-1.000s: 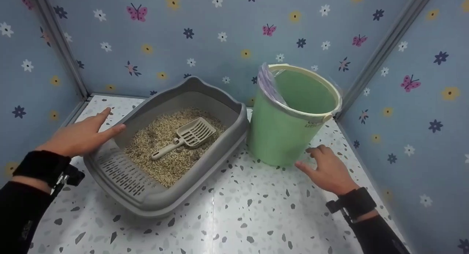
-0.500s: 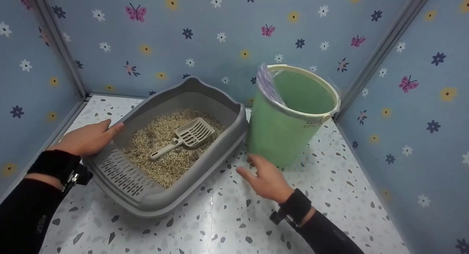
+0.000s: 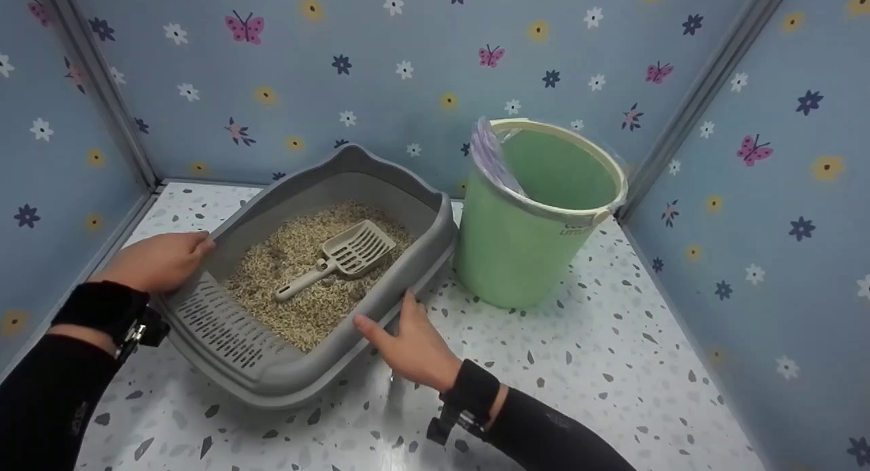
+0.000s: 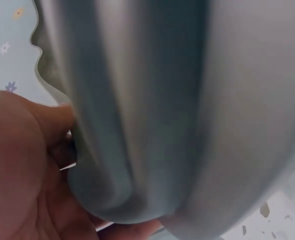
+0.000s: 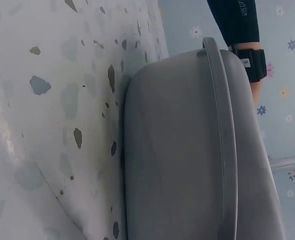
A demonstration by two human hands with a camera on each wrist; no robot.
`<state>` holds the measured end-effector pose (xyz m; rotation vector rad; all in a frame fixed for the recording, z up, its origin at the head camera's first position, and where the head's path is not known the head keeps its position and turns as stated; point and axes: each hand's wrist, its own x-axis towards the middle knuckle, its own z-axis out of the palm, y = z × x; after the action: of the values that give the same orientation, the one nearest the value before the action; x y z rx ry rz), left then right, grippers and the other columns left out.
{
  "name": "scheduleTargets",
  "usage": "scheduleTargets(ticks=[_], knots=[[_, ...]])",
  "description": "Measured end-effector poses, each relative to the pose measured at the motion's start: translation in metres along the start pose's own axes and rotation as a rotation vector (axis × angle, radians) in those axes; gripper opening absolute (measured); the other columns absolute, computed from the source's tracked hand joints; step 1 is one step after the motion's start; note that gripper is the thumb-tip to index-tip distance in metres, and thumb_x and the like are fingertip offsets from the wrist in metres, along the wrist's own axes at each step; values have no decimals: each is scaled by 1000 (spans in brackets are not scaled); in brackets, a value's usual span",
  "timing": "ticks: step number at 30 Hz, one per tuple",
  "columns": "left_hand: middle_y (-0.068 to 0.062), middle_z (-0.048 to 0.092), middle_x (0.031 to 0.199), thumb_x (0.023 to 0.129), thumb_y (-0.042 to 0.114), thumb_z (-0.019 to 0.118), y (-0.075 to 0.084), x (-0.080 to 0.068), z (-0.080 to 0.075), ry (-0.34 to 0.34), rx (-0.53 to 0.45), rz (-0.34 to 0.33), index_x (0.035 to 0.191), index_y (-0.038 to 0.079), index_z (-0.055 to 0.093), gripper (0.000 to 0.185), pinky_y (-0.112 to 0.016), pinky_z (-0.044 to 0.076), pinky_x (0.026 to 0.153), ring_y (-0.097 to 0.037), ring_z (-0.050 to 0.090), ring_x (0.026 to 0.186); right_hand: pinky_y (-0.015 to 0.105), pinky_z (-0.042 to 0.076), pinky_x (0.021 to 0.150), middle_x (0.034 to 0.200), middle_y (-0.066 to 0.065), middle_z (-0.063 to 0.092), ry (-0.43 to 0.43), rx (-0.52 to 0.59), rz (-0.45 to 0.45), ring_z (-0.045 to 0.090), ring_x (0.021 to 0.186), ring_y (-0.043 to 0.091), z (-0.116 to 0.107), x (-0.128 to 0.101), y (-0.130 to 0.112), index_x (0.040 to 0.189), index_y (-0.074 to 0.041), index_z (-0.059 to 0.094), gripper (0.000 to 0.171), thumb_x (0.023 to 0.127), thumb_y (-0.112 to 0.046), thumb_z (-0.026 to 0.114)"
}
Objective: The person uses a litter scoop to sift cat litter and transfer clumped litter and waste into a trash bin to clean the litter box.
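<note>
A grey litter box (image 3: 408, 250) stands on the speckled floor, with beige pellet litter (image 3: 268, 270) inside. On the litter lies a beige slotted scoop (image 3: 357, 247), its handle toward the front left. My left hand (image 3: 158, 260) grips the box's left rim; in the left wrist view the thumb (image 4: 55, 120) is at the near side of the rim and fingers reach beneath it. My right hand (image 3: 414, 345) is at the box's right long side, fingers fairly straight, thumb spread toward the rim. In the right wrist view only a digit shows at the edge, apart from the wall.
Just right of the box stands a light green bin (image 3: 516, 260) with a cream rim and a purple plastic bag (image 3: 493, 155) over its left edge. Blue flowered panels (image 3: 380, 43) close off the back and both sides. White speckled floor (image 3: 591, 389) extends at the front right.
My right hand has moved left from beside the bin to the litter box's right side. My left hand has come down from over the left rim and taken hold of it.
</note>
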<state>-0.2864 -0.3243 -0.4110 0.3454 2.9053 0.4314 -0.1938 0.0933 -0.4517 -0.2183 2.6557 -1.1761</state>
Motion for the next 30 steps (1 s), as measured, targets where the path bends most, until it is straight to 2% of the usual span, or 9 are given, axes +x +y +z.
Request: scheduleTargets(ticks=[3, 6, 9, 18, 20, 22, 25, 29, 30], knots=[[-45, 40, 159, 124, 39, 24, -1, 0, -1, -7, 11, -7, 162, -18, 34, 70, -80, 29, 121, -69, 37, 146, 67, 35, 127, 178, 35, 12, 30, -59, 35, 34, 160, 51, 10, 2, -7, 175, 1, 1, 138, 92, -93, 56], [-45, 42, 158, 123, 36, 27, 0, 0, -2, -5, 20, -11, 162, -17, 35, 66, -81, 30, 120, -69, 39, 145, 65, 50, 116, 176, 38, 17, 62, -110, 41, 50, 148, 53, 20, 4, -9, 175, 2, -1, 143, 89, -95, 59], [-45, 43, 158, 123, 35, 28, 0, -1, -2, -2, 30, -12, 161, -17, 36, 65, -81, 32, 119, -69, 40, 144, 64, 55, 111, 175, 39, 18, 83, -112, 40, 54, 142, 54, 25, 5, -8, 175, 2, -3, 144, 88, -94, 62], [-46, 46, 154, 123, 31, 33, 8, -9, -2, -37, 34, -8, 157, -21, 39, 62, -81, 36, 116, -70, 44, 141, 72, 42, 119, 176, 39, 4, 58, -57, 29, 34, 157, 55, 13, 11, 1, 174, 1, -7, 145, 89, -91, 65], [-43, 61, 139, 122, 29, 34, 13, -12, -2, -45, 30, 4, 146, -18, 54, 57, -80, 44, 110, -65, 59, 127, 73, 34, 124, 177, 37, 2, 47, -54, 21, 27, 162, 53, 6, 14, 6, 174, 0, -7, 144, 89, -91, 64], [-33, 71, 113, 122, 27, 36, 20, -15, -3, -52, 20, 9, 123, -11, 66, 49, -74, 53, 100, -52, 69, 105, 72, 27, 128, 177, 37, 1, 26, -47, 6, 20, 164, 51, -2, 17, 10, 174, 0, -7, 142, 90, -89, 65], [-9, 59, 83, 120, 23, 38, 26, -19, -3, -59, 23, 13, 91, 8, 61, 40, -62, 56, 84, -28, 62, 79, 68, 18, 132, 179, 35, -1, -13, -20, -18, 13, 167, 49, -16, 21, 16, 175, 1, -6, 139, 92, -83, 69], [-6, 55, 78, 120, 27, 41, 26, -19, 4, -66, 36, 20, 85, 13, 57, 42, -54, 54, 74, -24, 57, 72, 65, 15, 134, 181, 31, -2, -50, 50, -61, 12, 167, 47, -32, 27, 25, 176, -3, -5, 135, 94, -71, 76], [-4, 54, 77, 121, 32, 40, 17, -15, 12, -26, 37, 52, 84, 16, 58, 45, -50, 53, 69, -21, 56, 69, 64, 14, 134, 181, 30, -3, -57, 69, -69, 11, 168, 47, -36, 29, 27, 177, -4, -5, 134, 94, -68, 78]])
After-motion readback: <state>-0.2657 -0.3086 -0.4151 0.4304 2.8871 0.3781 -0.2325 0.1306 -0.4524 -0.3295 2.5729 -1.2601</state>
